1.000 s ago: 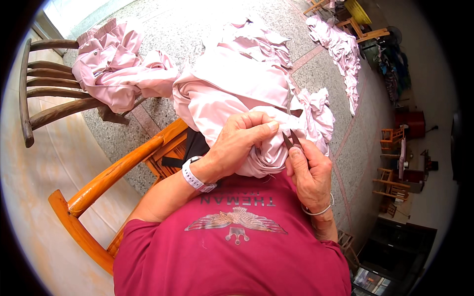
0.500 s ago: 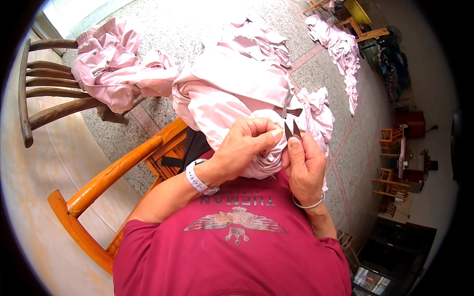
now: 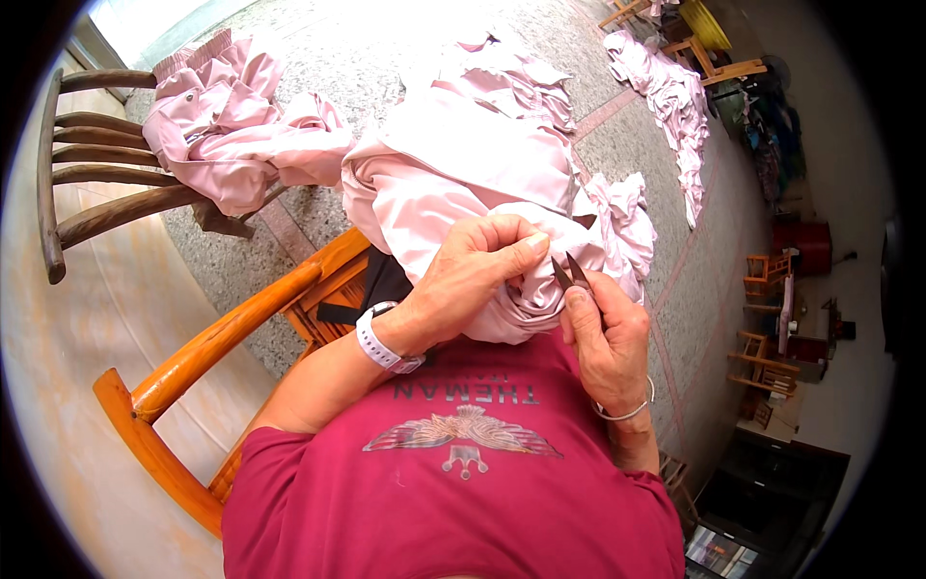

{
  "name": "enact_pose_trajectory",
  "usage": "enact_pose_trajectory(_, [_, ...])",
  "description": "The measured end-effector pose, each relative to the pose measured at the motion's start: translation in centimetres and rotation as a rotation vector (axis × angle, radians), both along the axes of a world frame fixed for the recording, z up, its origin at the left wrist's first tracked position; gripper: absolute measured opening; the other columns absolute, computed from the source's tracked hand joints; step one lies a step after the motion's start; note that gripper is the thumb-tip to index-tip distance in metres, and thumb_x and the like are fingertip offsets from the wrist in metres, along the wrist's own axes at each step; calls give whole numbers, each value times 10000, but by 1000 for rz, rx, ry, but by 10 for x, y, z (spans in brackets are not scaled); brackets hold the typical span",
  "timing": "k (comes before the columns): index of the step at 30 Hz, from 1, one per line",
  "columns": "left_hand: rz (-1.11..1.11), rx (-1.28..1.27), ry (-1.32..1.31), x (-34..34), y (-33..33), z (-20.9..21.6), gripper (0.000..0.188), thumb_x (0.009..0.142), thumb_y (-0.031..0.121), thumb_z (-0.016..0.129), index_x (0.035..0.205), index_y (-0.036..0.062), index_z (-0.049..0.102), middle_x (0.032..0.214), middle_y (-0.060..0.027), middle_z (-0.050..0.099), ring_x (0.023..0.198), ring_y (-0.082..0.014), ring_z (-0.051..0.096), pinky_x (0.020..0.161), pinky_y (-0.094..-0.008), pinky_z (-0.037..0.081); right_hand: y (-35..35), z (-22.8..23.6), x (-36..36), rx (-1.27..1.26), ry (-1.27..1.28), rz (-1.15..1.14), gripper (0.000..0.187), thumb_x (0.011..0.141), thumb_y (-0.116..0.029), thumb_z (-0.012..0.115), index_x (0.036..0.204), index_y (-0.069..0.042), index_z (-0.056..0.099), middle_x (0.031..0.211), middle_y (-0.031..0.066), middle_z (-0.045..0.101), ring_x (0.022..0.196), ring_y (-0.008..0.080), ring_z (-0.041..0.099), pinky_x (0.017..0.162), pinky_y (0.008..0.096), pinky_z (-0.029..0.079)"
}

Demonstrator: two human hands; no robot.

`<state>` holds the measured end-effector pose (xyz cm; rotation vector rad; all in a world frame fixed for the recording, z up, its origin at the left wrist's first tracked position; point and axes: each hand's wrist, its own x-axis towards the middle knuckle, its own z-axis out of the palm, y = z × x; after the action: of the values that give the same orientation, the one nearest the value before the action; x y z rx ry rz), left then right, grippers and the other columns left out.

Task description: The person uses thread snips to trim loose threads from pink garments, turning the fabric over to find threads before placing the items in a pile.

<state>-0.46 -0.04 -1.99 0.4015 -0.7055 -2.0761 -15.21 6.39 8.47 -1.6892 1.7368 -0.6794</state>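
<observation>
A pale pink garment [image 3: 424, 198] lies bunched across my lap and spreads away in front of me. My left hand [image 3: 463, 280], a white watch on its wrist, pinches a fold of this cloth between thumb and fingers. In my right hand [image 3: 610, 333] is a pair of small dark thread snips [image 3: 569, 272], held by thumb and fingers with the two pointed blades apart. The tips point away from me, just right of my left thumb and over the cloth. Whether a thread lies there is too small to tell.
On the left, a wooden chair [image 3: 106, 160] bears another pink garment [image 3: 227, 135]. An orange wooden armrest [image 3: 241, 314] curves beside my left arm. More pink garments [image 3: 666, 101] lie in a heap at the far right, on the speckled floor [image 3: 617, 145].
My right hand has drawn slightly back and to the right with the snips, whose blades now tilt further left. My left hand keeps its pinch, almost in place.
</observation>
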Motion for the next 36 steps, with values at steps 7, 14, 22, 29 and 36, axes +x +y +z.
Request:
enact_pose_trajectory(7, [-21, 11, -2, 1, 0, -2, 178, 981, 183, 617, 948, 15, 666, 865, -1, 636, 748, -56, 566, 682, -212, 471, 3, -1, -1, 8, -16, 3, 207, 1004, -106, 526, 1123, 25, 631, 606, -12, 524, 522, 47, 443, 473, 227, 339])
enact_pose_trajectory(14, [-22, -5, 1, 1, 0, -2, 181, 980, 186, 620, 952, 13, 665, 855, -1, 633, 743, -55, 565, 672, -211, 468, 3, 2, -1, 44, -16, -8, 141, 1001, -81, 524, 1038, 18, 617, 595, 32, 549, 516, 89, 514, 478, 272, 402])
enact_pose_trajectory(22, [-48, 2, 5, -1, 2, -5, 160, 980, 185, 613, 946, 32, 648, 847, 18, 621, 720, -39, 543, 646, -197, 446, -2, -12, -1, -51, -68, 32, 145, 1006, -100, 529, 941, 5, 605, 587, 23, 549, 508, 87, 511, 469, 277, 397])
enact_pose_trajectory(29, [13, -65, -46, -7, 9, 0, 179, 981, 214, 593, 906, 62, 651, 754, 61, 569, 678, -27, 474, 632, -193, 394, -4, -24, -4, 13, -266, -118, 141, 973, -109, 606, 876, -7, 595, 610, -13, 552, 544, 56, 501, 479, 250, 386])
enact_pose_trajectory(36, [-19, -165, -16, 5, 0, 6, 217, 963, 92, 605, 1164, 18, 574, 1027, 10, 592, 963, -70, 566, 894, -239, 469, -13, -23, -7, -126, -137, -113, 104, 885, -64, 708, 896, 7, 632, 687, -36, 589, 614, 17, 476, 521, 212, 389])
